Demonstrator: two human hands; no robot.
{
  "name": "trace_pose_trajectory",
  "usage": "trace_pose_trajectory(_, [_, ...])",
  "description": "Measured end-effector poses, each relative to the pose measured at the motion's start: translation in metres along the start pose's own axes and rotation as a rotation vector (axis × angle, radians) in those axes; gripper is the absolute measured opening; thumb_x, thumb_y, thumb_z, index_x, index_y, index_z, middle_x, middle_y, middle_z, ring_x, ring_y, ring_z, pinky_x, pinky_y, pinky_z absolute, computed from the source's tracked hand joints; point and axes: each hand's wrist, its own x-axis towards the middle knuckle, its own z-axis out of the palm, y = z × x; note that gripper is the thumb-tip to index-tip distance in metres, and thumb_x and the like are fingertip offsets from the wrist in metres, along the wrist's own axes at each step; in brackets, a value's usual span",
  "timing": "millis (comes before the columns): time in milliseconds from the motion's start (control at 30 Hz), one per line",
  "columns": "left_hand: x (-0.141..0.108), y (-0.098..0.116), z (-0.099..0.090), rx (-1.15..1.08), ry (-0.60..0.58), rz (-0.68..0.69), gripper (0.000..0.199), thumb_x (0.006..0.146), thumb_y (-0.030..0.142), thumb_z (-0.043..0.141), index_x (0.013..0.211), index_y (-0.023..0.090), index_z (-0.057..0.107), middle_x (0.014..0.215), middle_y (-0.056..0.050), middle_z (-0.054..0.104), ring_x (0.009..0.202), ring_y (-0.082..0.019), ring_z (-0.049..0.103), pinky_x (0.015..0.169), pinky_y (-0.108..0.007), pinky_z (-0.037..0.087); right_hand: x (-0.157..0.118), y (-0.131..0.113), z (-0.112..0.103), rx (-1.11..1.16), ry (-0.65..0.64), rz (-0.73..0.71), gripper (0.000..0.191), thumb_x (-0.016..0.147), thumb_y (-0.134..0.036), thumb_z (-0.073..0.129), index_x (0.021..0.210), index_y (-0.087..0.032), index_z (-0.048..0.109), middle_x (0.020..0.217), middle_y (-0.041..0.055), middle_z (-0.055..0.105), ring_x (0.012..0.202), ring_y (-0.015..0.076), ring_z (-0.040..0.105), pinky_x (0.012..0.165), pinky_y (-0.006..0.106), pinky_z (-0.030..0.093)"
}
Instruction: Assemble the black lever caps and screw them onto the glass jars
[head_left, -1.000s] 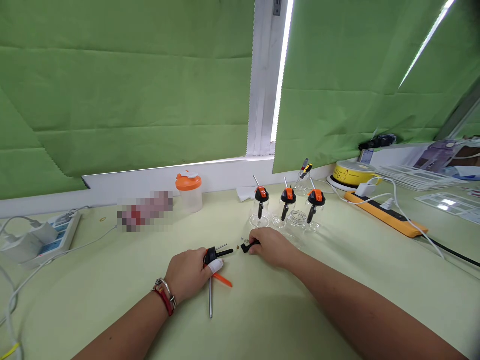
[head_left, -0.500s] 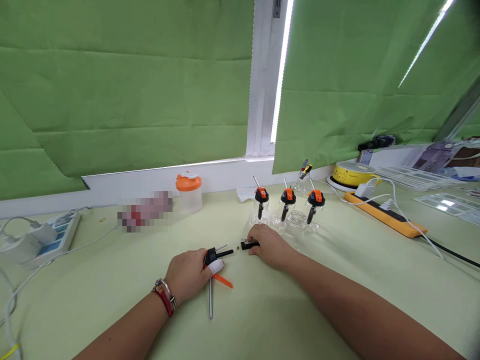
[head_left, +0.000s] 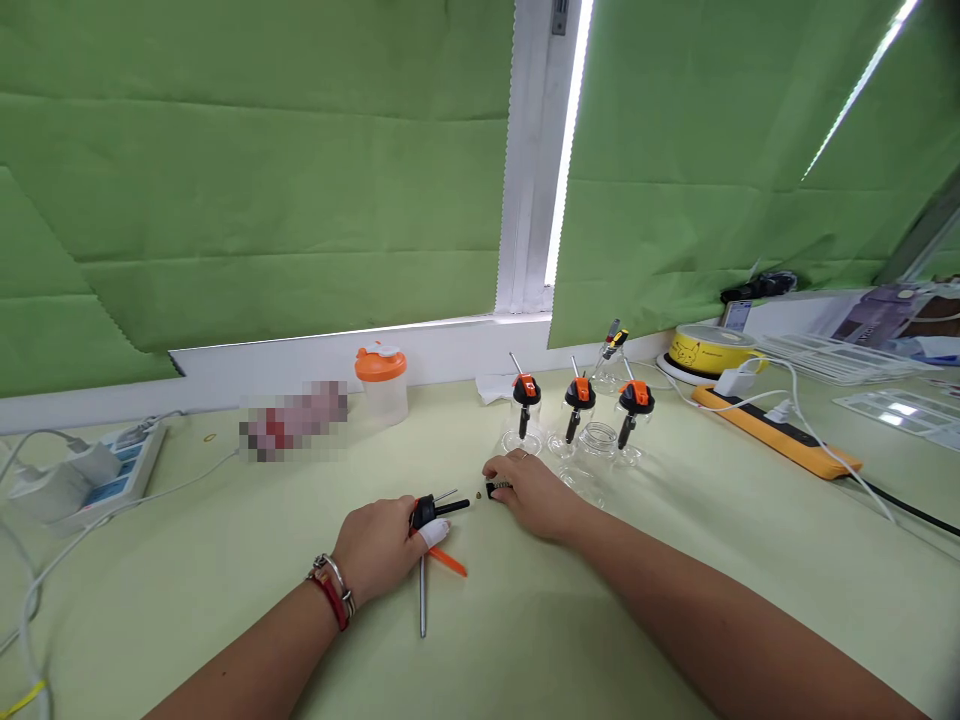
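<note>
My left hand [head_left: 379,548], white tape on its thumb, is closed on a black lid-like fitting [head_left: 424,512] low over the table. A black stem [head_left: 453,507] and a thin metal pin point right from it. An orange lever [head_left: 448,562] and a metal rod [head_left: 422,600] stick out below the hand. My right hand [head_left: 534,495] is closed around a small black part [head_left: 491,490] with what looks like a coil spring [head_left: 501,484] along it; the fingers hide the rest. Between both hands lies a tiny brass-coloured piece [head_left: 478,495], too small to name.
Behind my right hand stand several clear glass jars [head_left: 598,440], some with black-and-orange tops [head_left: 580,390]. An orange-lidded cup [head_left: 381,380] stands further back. A white power strip [head_left: 139,475] is left, an orange power strip [head_left: 780,435] right, both with cables. Screwdrivers [head_left: 616,340] stand in a glass.
My right hand's fingers have shifted along the black part, covering more of its side. The left hand keeps its grip. The whole view has moved slightly.
</note>
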Motion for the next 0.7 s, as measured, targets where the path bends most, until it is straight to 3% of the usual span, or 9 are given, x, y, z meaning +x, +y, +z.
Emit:
trace_pose_trajectory(233, [0.0, -0.007, -0.002, 0.009, -0.008, 0.006, 0.042, 0.082, 0.061, 0.036, 0.074, 0.023, 0.052, 0.07, -0.003, 0.065, 0.062, -0.022, 0.059, 0.048, -0.027, 0.025, 0.006, -0.001, 0.01, -0.037, -0.011, -0.09, 0.029, 0.086, -0.003, 0.041, 0.106, -0.016, 0.057, 0.098, 0.0101, 0.062, 0.096, 0.0225, 0.051, 0.081, 0.033, 0.035])
trace_pose_trajectory(533, [-0.002, -0.008, -0.004, 0.023, 0.006, 0.039, 0.017, 0.077, 0.04, 0.047, 0.08, 0.024, 0.051, 0.072, -0.002, 0.065, 0.063, -0.021, 0.058, 0.049, -0.027, 0.024, 0.003, -0.025, 0.013, -0.021, -0.073, -0.3, 0.039, 0.073, 0.005, 0.045, 0.104, -0.018, 0.055, 0.095, 0.006, 0.064, 0.099, 0.0209, 0.051, 0.089, 0.034, 0.03])
trace_pose_trajectory(700, [-0.004, -0.007, -0.008, 0.002, 0.002, 0.059, 0.01, 0.074, 0.032, 0.047, 0.079, 0.024, 0.05, 0.07, -0.001, 0.064, 0.063, -0.02, 0.058, 0.051, -0.027, 0.025, -0.003, -0.028, 0.01, 0.06, -0.057, -0.297, 0.037, 0.077, 0.005, 0.04, 0.099, -0.019, 0.056, 0.093, 0.0029, 0.066, 0.096, 0.0184, 0.053, 0.09, 0.034, 0.03])
